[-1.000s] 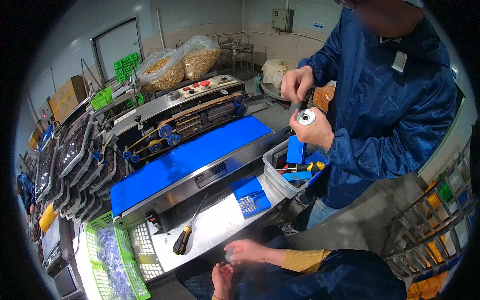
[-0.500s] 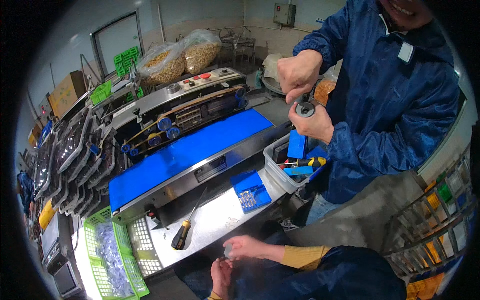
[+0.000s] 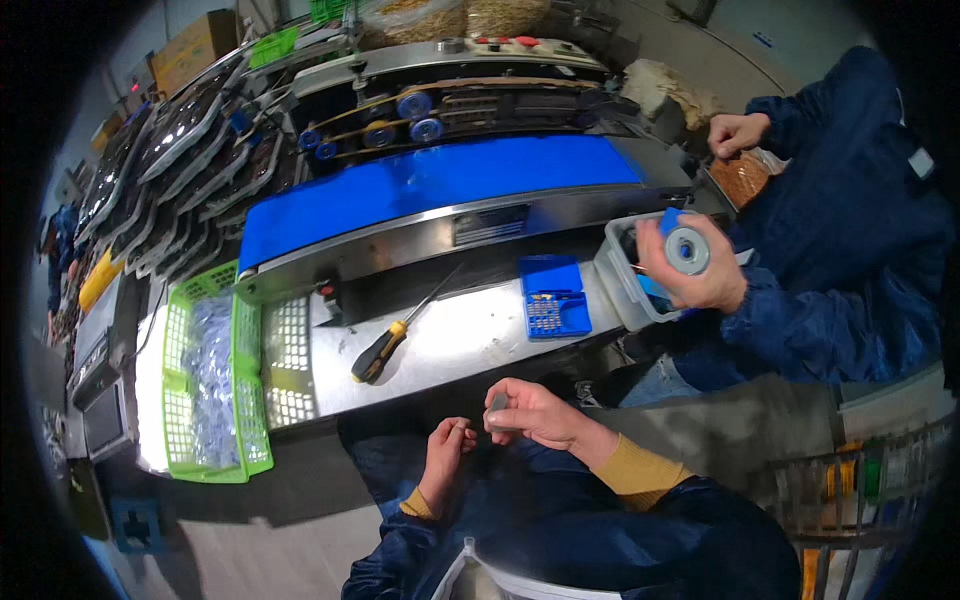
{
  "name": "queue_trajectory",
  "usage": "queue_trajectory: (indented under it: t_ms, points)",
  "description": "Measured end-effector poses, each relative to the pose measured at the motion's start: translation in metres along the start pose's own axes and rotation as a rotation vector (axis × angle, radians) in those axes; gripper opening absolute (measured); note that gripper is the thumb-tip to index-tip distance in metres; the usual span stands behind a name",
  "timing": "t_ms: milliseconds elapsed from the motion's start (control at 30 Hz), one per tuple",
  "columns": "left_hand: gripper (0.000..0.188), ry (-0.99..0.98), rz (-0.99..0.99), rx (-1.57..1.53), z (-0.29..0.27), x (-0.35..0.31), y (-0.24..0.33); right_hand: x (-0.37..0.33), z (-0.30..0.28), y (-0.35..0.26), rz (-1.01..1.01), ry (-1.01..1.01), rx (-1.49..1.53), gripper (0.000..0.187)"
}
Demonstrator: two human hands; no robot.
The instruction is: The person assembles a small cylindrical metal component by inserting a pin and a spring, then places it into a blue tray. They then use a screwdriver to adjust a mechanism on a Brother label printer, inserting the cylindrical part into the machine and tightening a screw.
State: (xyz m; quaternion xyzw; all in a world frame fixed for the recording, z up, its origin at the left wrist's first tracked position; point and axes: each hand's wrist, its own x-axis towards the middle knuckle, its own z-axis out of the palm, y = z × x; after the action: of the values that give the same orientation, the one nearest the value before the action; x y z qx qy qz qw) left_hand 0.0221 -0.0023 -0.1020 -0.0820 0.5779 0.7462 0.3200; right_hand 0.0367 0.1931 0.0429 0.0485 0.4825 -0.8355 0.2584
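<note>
Over my lap, my right hand (image 3: 541, 414) pinches a small flat grey piece (image 3: 497, 407) between thumb and fingers; its exact kind is not clear. Just left of it, my left hand (image 3: 446, 456) is closed, its fingertips pressed together, and anything in them is too small to make out. A narrow gap separates the two hands. On the metal ledge ahead lie a yellow-and-black screwdriver (image 3: 382, 350) and an open blue bit case (image 3: 556, 318). At the right, a co-worker's hand (image 3: 722, 285) holds a round grey metal part (image 3: 687, 250) with a central hole.
A machine with a blue conveyor belt (image 3: 430, 190) stands beyond the ledge. To the left is a green basket (image 3: 256, 425) of clear plastic pieces, with stacked black trays (image 3: 180, 150) behind it. A clear tool bin (image 3: 620, 280) sits beside the co-worker. Racks (image 3: 850, 490) stand lower right.
My view has shifted, moving the scene within it. My hands have drawn slightly apart, the grey piece still in the right. The co-worker's hands have separated, one holding the round part over the bin.
</note>
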Motion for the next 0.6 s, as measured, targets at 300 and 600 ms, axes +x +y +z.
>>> queue_trajectory:
  t_ms: [300, 600]
  points:
    - [0.045, -0.529, 0.263, -0.283, 0.107, -0.001, 0.124, -0.05, 0.007, -0.041, 0.002, -0.065, -0.225, 0.019]
    - [0.055, -0.734, 0.235, -0.213, 0.172, -0.015, 0.168, -0.076, 0.004, -0.044, -0.008, -0.071, -0.24, 0.021]
